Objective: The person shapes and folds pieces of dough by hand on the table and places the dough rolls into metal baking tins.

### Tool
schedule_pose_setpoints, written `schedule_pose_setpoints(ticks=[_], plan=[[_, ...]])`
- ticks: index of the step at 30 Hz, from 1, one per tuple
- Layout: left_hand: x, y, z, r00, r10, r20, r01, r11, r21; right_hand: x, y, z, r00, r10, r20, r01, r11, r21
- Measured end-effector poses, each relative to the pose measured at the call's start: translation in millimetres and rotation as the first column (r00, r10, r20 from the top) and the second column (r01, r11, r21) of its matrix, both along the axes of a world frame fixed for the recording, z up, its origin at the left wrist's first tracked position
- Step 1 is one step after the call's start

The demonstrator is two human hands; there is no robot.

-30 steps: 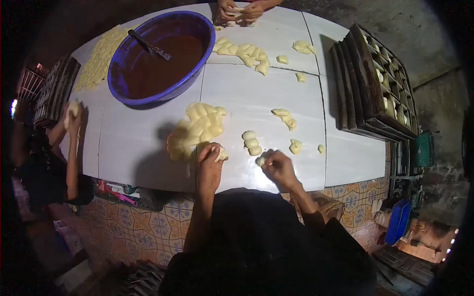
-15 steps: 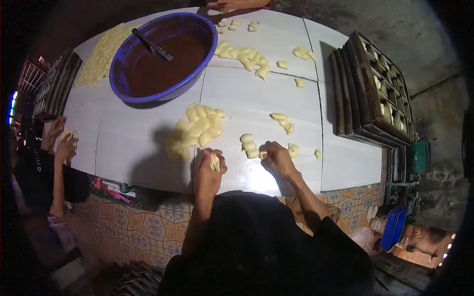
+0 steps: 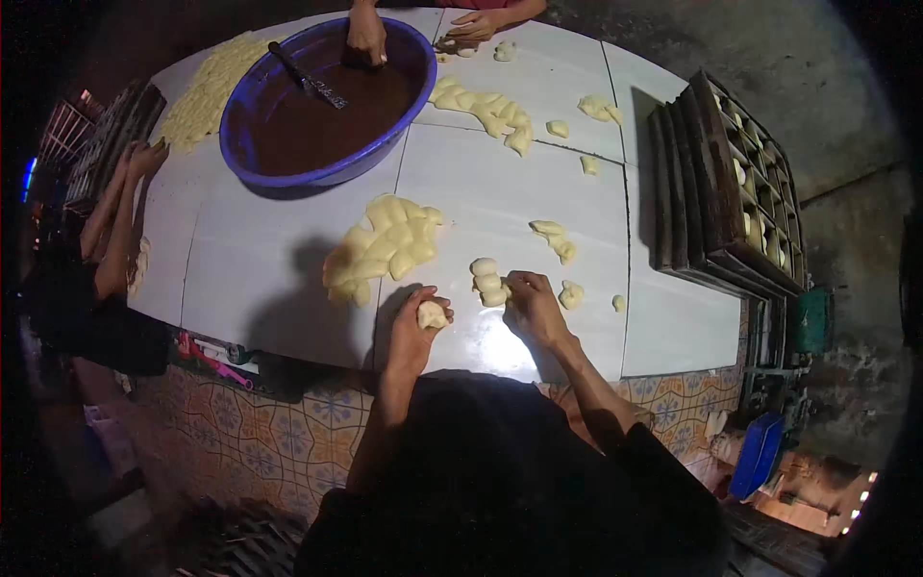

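Observation:
My left hand (image 3: 413, 332) is closed round a pale lump of dough (image 3: 433, 315) above the near edge of the white table (image 3: 461, 356). Right of it, a short row of rounded dough pieces (image 3: 488, 283) lies on the tabletop. Beside that row my right hand (image 3: 535, 310) is bent with its fingertips drawn together, and what they hold, if anything, is hidden. A pile of flat yellow dough pieces (image 3: 389, 240) lies beyond my left hand. Smaller dough bits (image 3: 571, 294) sit to the right of my right hand.
A blue basin (image 3: 332, 175) of brown filling holds a whisk (image 3: 306, 82); a co-worker's hand (image 3: 366, 37) reaches into it. Another hand (image 3: 476, 26) rests at the far edge. A co-worker's hands (image 3: 144, 159) are at left. Stacked wooden trays (image 3: 707, 183) stand at right.
The lump in my left hand now shows rounder and turned toward the right. My right hand has shifted slightly. Across the table, a co-worker's hand has entered the basin; the left co-worker's hands moved farther away.

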State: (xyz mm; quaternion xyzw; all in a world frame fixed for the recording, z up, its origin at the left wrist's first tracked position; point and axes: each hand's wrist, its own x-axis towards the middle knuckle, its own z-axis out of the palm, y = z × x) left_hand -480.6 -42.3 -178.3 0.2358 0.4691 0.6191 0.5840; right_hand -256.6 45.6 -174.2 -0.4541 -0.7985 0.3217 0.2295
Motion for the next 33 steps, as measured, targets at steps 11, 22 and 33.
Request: schedule_pose_setpoints(ticks=[11,22,33], plan=[[13.9,4.1,38.9,0.928,-0.031,0.371,0.017,0.999,0.041,-71.5,-37.2,63.8,0.958,0.131,-0.257,-0.17,0.976,-0.137],[8.9,24.0,68.8,0.889,0.248,-0.384,-0.201,0.967,0.158,-90.8,13.4,86.7,0.847,0.007,-0.531,-0.155,0.959,-0.236],[1.1,94.8,87.5,0.434,-0.41,0.802,0.032,0.897,0.441,-81.9,67.3,81.4,0.638,-0.024,-0.769,-0.535,0.705,-0.466]])
